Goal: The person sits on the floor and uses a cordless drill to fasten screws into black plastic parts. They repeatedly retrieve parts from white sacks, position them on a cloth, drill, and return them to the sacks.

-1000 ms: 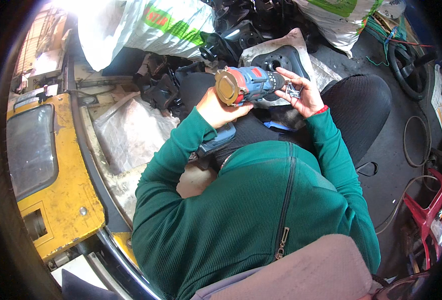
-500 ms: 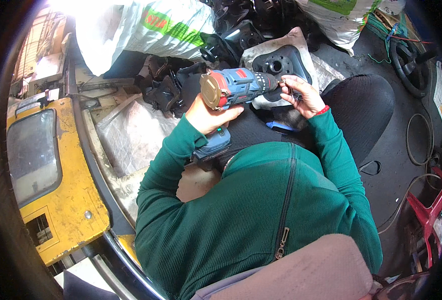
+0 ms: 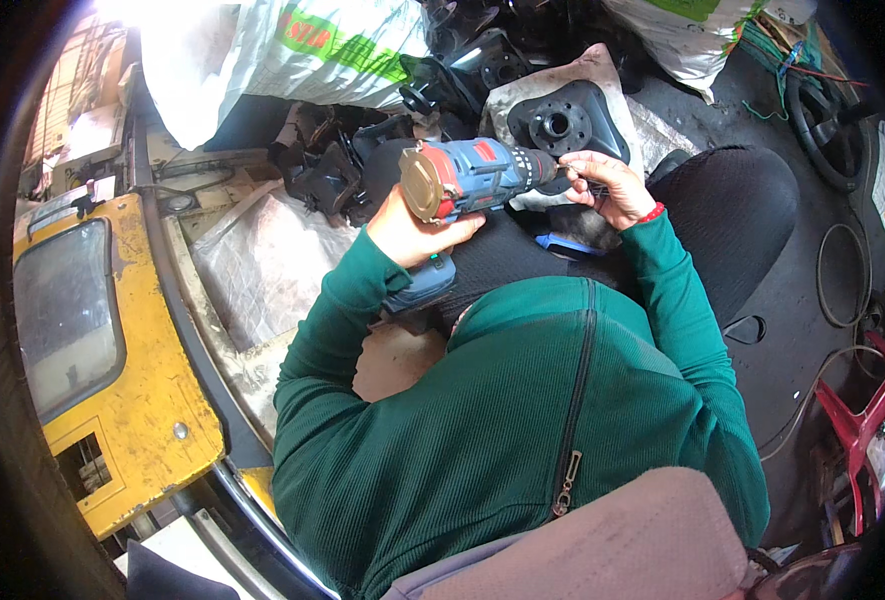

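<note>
My left hand [image 3: 417, 228] is wrapped round the grip of a blue and red cordless drill [image 3: 477, 178], whose chuck points to the right. At the chuck's tip, the fingers of my right hand [image 3: 607, 188] are pinched together on something small and dark, too small to make out. Just beyond that hand a black flanged part [image 3: 560, 122] with a round hub and bolt holes lies on a pale cloth [image 3: 599, 75]. A blue-edged object [image 3: 562, 245] sits below my right hand, by my legs.
Black metal or plastic parts [image 3: 327, 175] are heaped beyond the drill. White sacks [image 3: 352, 40] stand behind them. To the left is a yellow machine panel [image 3: 152, 400]. A steering wheel [image 3: 824, 135], a cable loop [image 3: 842, 275] and a red frame [image 3: 867, 400] lie on the right.
The view has shifted slightly. Both hands keep the same hold, with the drill and my right fingers still together at the chuck.
</note>
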{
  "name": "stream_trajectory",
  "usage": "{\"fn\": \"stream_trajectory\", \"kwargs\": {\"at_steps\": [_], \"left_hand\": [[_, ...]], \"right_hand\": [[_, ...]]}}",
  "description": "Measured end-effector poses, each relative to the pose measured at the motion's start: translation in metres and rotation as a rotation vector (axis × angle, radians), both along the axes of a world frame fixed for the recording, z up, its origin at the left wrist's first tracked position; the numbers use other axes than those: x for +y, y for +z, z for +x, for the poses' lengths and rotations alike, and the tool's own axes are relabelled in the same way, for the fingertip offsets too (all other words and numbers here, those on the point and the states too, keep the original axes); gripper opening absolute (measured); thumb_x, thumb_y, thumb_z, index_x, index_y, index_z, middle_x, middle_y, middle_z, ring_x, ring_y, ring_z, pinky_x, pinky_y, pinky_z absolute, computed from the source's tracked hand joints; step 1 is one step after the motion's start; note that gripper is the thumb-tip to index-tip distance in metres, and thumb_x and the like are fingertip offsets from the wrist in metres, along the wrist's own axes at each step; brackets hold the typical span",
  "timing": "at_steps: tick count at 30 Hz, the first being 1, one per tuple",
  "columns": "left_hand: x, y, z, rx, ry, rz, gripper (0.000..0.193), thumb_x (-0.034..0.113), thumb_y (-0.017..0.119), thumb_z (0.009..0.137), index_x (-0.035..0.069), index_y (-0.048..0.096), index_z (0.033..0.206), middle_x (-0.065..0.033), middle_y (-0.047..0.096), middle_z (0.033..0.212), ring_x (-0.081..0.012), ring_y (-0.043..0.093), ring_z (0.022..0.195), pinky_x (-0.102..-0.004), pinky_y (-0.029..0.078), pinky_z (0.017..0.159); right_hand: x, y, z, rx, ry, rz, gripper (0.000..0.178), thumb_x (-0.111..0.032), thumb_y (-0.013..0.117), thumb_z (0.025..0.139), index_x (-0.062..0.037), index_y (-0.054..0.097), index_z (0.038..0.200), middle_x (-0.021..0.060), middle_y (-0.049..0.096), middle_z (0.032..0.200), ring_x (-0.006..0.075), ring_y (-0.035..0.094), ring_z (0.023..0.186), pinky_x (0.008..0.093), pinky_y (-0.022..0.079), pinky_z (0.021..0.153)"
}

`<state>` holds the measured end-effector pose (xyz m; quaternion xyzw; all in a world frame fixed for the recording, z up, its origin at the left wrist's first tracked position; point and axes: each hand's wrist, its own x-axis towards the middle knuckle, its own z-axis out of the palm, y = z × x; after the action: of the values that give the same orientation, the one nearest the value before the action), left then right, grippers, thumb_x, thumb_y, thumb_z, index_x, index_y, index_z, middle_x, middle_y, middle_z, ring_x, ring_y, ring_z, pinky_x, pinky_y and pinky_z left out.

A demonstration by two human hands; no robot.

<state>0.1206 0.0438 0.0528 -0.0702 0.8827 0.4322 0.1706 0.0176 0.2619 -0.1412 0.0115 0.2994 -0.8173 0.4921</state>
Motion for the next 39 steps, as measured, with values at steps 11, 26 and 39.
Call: {"fn": "stream_trajectory", "kwargs": {"at_steps": [11, 26, 39], "left_hand": [[0.001, -0.014, -0.013, -0.064, 0.131, 0.093, 0.040, 0.024, 0.074, 0.073, -0.001, 0.059, 0.100, -0.0076, 0.064, 0.075, -0.0136, 0.060, 0.058, -0.0278, 0.050, 0.055], [0.006, -0.060, -0.082, -0.166, -0.029, -0.179, 0.042, 0.029, 0.072, 0.071, 0.002, 0.061, 0.101, -0.0105, 0.066, 0.070, -0.0159, 0.064, 0.058, -0.0303, 0.051, 0.062], [0.021, -0.058, -0.132, -0.174, -0.298, -0.420, 0.044, 0.029, 0.069, 0.065, 0.002, 0.061, 0.099, -0.0194, 0.064, 0.094, -0.0329, 0.062, 0.091, -0.0381, 0.050, 0.082]], "right_hand": [[0.004, -0.009, 0.005, -0.160, -0.082, 0.065, 0.033, -0.013, 0.054, 0.088, 0.0007, 0.055, 0.118, -0.0023, 0.053, 0.082, 0.0058, 0.052, 0.072, 0.0235, 0.054, 0.067], [-0.023, -0.064, -0.034, 0.134, -0.321, 0.703, 0.036, -0.032, 0.075, 0.074, -0.0003, 0.068, 0.090, 0.0018, 0.065, 0.079, 0.0060, 0.053, 0.063, 0.0201, 0.040, 0.055], [-0.024, -0.075, -0.038, 0.134, -0.315, 0.653, 0.029, -0.031, 0.074, 0.076, -0.0053, 0.068, 0.088, -0.0065, 0.050, 0.063, 0.0030, 0.039, 0.050, 0.0196, 0.028, 0.046]]}}
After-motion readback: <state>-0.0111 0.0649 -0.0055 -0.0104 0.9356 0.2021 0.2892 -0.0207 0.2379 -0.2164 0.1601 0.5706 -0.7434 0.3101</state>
